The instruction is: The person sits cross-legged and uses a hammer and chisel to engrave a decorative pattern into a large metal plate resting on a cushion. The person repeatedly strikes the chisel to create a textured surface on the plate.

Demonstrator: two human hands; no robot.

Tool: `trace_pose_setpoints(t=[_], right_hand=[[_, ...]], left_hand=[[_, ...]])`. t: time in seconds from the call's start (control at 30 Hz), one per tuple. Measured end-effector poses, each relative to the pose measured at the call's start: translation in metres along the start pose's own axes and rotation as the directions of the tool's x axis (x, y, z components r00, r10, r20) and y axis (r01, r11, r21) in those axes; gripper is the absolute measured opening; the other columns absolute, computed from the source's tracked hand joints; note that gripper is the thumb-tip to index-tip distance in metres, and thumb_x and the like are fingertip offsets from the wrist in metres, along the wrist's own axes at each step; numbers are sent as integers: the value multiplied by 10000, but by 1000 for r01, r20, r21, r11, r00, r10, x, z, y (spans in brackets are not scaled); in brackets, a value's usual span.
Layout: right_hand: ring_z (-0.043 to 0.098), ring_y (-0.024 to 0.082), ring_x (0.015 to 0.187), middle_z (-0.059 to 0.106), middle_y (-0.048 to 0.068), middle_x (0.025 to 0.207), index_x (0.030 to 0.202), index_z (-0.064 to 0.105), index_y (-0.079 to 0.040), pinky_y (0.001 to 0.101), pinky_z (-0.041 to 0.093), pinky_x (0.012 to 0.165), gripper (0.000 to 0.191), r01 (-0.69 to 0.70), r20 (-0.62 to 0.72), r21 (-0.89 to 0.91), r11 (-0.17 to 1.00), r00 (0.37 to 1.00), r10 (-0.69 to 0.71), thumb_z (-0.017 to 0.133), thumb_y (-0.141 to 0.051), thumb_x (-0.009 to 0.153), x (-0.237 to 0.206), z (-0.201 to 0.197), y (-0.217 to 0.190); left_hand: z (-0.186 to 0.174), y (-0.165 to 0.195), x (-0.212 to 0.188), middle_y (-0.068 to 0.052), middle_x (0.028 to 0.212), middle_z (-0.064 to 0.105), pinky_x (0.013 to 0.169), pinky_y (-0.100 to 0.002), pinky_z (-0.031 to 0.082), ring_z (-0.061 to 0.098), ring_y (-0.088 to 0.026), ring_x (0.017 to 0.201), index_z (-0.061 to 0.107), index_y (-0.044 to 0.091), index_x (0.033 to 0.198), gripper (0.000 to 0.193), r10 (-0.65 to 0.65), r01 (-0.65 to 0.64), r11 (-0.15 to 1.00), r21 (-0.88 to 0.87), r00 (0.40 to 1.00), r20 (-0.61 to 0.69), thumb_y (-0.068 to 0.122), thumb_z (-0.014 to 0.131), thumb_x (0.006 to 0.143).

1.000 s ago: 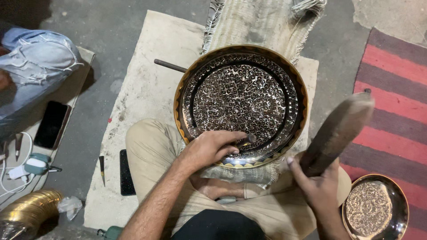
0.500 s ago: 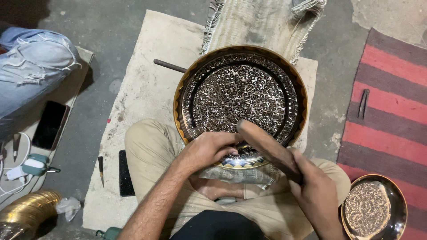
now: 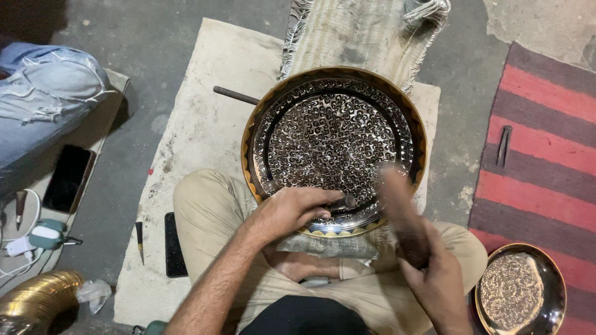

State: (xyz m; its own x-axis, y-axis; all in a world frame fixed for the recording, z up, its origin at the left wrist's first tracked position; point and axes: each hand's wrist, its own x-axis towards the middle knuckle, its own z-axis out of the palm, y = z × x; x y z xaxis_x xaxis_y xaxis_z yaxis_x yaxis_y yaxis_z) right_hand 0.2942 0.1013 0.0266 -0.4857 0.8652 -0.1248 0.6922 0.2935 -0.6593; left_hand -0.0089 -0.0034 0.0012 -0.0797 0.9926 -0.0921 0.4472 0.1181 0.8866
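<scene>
A chisel is gripped by the left hand at the engraved tray's 6 o'clock; a blurred mallet is clasped by the right hand. A small tray lies at 4 o'clock.

A small round patterned plate sits on a red and dark striped rug. A little dark tool lies on the rug too. A black phone rests on a flat board at the left, near white cables. Someone's knee in torn blue jeans is just beside it. A shiny gold ridged thing is in the bottom corner. A thin dark rod lies on the pale cloth mat.
</scene>
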Motion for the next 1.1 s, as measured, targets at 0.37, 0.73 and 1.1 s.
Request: trace_pose_setpoints(t=[0.37, 0.73, 1.1], right_hand=[[740, 381, 914, 733, 213, 977, 1446, 526, -144, 431, 568, 778, 781, -10, 22, -210, 978, 1000, 15, 810, -145, 718, -13, 6, 19], [736, 329, 1012, 749, 182, 1097, 1431, 560, -159, 404, 566, 854, 764, -5, -35, -169, 986, 999, -1, 805, -75, 712, -27, 13, 24], [746, 321, 986, 745, 150, 1099, 1451, 482, -209, 401, 575, 840, 783, 4, -14, -89, 996, 1000, -6, 798, -196, 736, -24, 0, 42]], left_hand=[[-2, 0, -1, -59, 1275, 729, 982, -380, 572, 730, -247, 1112, 663, 233, 1349, 430, 57, -57, 998, -5, 998, 9, 311, 671, 925], [3, -1, 2, 11, 1306, 727, 1011, -377, 573, 725, -197, 1142, 670, 268, 1333, 427, 35, -35, 999, -13, 999, 29, 318, 659, 909], [-8, 2, -1, -34, 1257, 753, 989, -375, 594, 750, -223, 1115, 671, 241, 1333, 393, 57, -55, 998, -43, 997, 47, 271, 674, 941]])
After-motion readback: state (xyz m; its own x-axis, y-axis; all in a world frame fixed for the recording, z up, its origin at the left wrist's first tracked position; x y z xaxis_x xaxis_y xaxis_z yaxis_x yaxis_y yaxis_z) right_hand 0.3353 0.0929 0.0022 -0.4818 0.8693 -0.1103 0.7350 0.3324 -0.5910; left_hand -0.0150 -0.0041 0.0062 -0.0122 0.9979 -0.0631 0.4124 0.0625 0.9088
